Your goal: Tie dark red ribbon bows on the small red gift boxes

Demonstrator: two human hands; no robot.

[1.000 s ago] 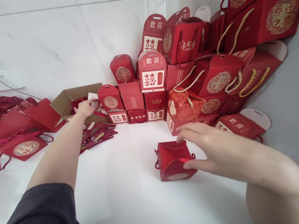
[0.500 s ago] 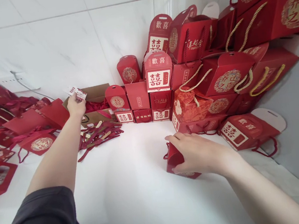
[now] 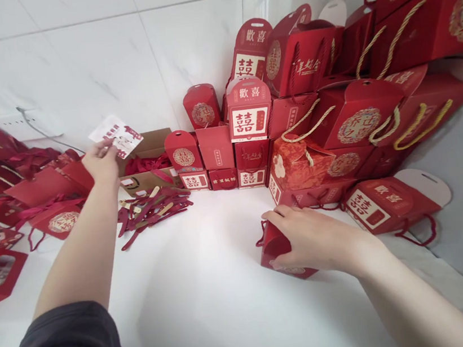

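My left hand (image 3: 103,161) pinches a white card (image 3: 118,134) with red print and a small picture. The card is held up above an open cardboard box (image 3: 141,182) that contains dark red ribbon. On the right, my right hand (image 3: 308,237) grips a small red gift box (image 3: 275,241) from above, with the box resting on the white table. A dark red cord handle sticks out at that box's left side, and part of the box is hidden under the hand.
A pile of dark red ribbon strips (image 3: 153,212) with gold tags lies before the cardboard box. Stacked red gift boxes (image 3: 249,114) line the wall and the right side. More red boxes (image 3: 62,218) crowd the left. A single box (image 3: 389,204) lies right of my right hand.
My left hand has lifted the card up and turned it, so more of its printed face shows. The right hand stays on the small red box. The view has shifted slightly.
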